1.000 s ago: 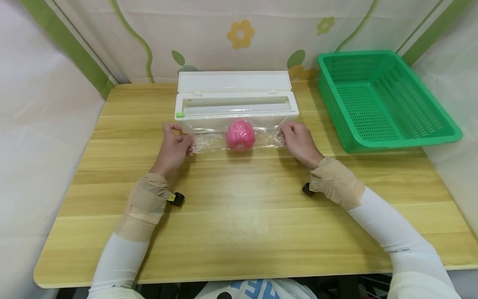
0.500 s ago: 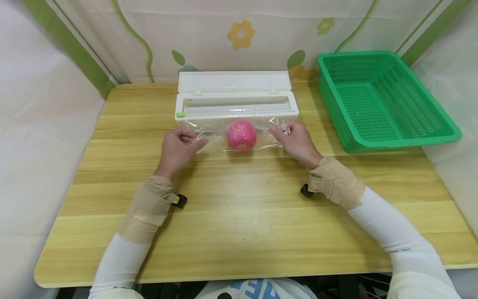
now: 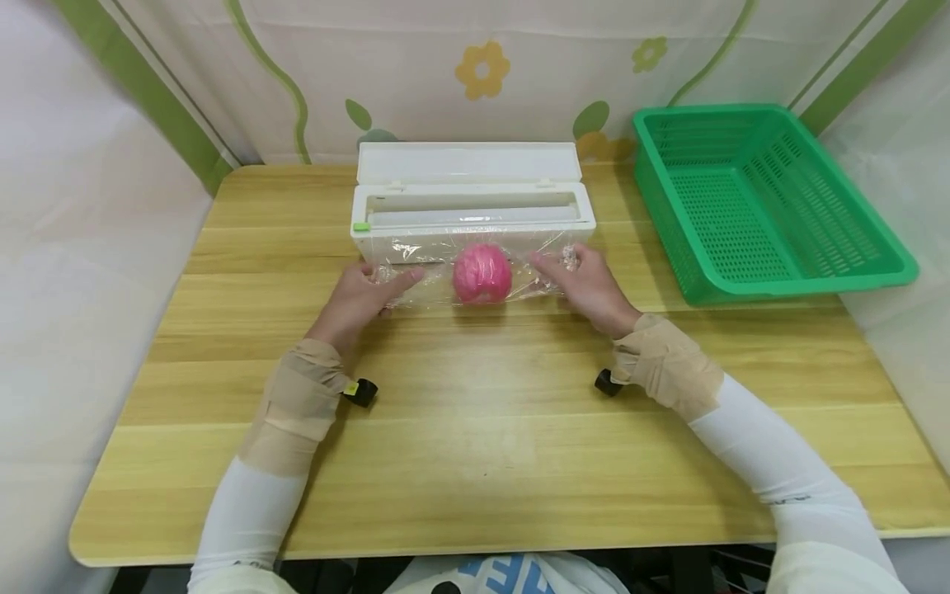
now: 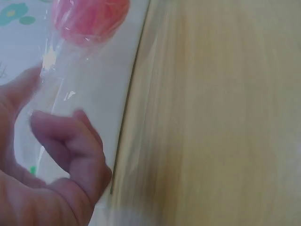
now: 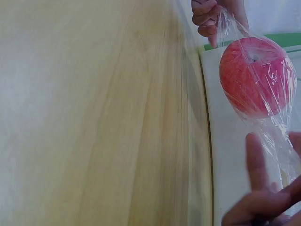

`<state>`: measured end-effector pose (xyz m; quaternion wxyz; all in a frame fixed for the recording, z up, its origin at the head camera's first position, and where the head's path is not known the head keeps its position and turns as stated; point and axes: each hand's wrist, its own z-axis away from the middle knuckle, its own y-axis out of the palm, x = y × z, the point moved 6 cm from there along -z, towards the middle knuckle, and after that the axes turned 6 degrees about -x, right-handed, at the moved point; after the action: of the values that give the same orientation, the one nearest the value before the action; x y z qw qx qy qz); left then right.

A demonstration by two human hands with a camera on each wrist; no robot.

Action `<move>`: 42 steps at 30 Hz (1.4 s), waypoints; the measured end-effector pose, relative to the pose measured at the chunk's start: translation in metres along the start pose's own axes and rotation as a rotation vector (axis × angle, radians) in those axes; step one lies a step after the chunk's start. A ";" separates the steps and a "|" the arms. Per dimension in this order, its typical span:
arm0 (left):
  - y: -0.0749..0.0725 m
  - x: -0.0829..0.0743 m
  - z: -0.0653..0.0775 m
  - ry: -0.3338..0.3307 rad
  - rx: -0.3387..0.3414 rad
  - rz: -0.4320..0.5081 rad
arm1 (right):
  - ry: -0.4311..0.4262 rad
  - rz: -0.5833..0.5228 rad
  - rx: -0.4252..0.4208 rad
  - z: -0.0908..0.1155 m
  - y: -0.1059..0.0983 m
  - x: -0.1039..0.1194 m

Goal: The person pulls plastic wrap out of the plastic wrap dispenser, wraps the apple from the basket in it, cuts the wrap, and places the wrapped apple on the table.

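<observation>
A pink-red apple (image 3: 482,274) is wrapped in clear cling film (image 3: 438,289), which stretches out on both sides of it. The film's left end is held by my left hand (image 3: 352,299), its thumb pointing toward the fruit. At the other end my right hand (image 3: 586,289) pinches the bunched film between thumb and fingers. Curled fingers of the left hand (image 4: 70,157) show beside the film in the left wrist view. The right wrist view has the apple (image 5: 254,77) tightly covered, stem hollow visible, with the right hand (image 5: 265,200) below it, partly cut off.
Just behind the apple stands an open white cling film dispenser (image 3: 475,227), its lid raised and a roll inside. A green plastic basket (image 3: 816,289) is at the back right of the wooden table (image 3: 482,445). A patterned curtain (image 3: 416,66) hangs behind.
My left hand has moved right, toward the apple, its thumb now over the film. My right thumb has reached inward, and film is bunched at that hand. The apple has turned slightly.
</observation>
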<state>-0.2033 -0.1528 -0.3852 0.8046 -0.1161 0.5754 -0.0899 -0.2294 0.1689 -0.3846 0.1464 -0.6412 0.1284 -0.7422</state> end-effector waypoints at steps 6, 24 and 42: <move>0.015 -0.001 -0.007 0.081 0.058 0.078 | -0.043 0.041 -0.111 -0.002 -0.002 0.000; 0.023 -0.006 -0.008 0.121 0.096 0.054 | 0.062 -0.004 0.077 -0.003 0.003 -0.004; 0.020 -0.026 0.007 0.163 0.224 0.041 | 0.041 0.127 0.329 -0.002 0.001 -0.001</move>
<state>-0.2046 -0.1255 -0.3657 0.7648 -0.0059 0.6274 -0.1463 -0.2312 0.1679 -0.3865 0.2930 -0.5840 0.0485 -0.7555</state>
